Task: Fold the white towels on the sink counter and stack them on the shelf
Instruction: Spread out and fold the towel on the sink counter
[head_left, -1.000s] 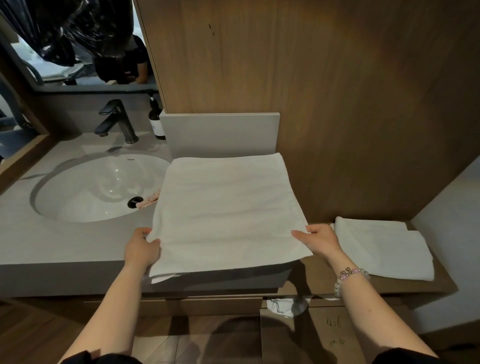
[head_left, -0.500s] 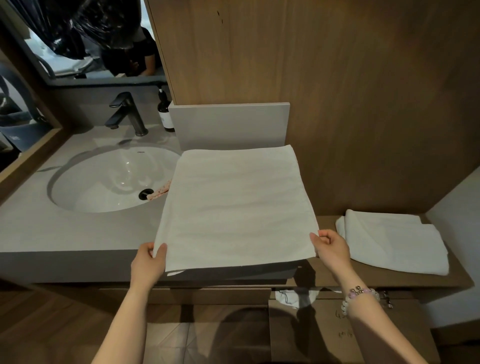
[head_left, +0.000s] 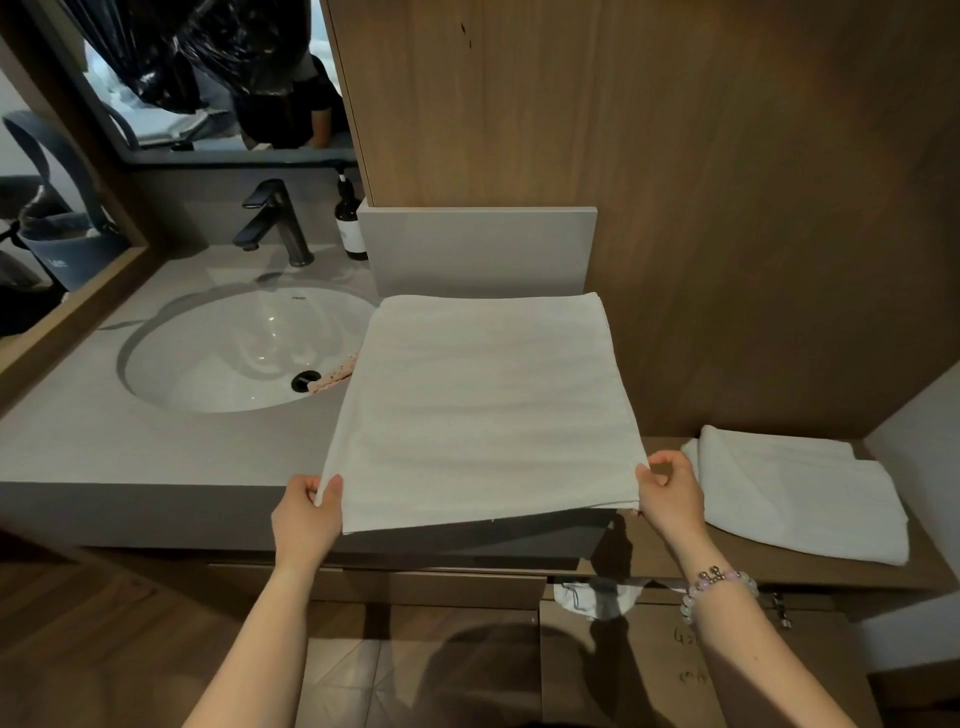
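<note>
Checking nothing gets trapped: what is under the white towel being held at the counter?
A pink speckled cloth pokes out left from under the towel into the sink. How far it runs beneath is covered.

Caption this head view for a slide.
Left hand and right hand pinch near corners of the white towel on the sink counter.

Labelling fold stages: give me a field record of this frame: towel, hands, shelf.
towel: white, spread on counter, left edge overlapping sink
left hand: pinches its near-left corner
right hand: pinches its near-right corner
shelf: one folded towel lying on it
stack: single towel so far
</note>
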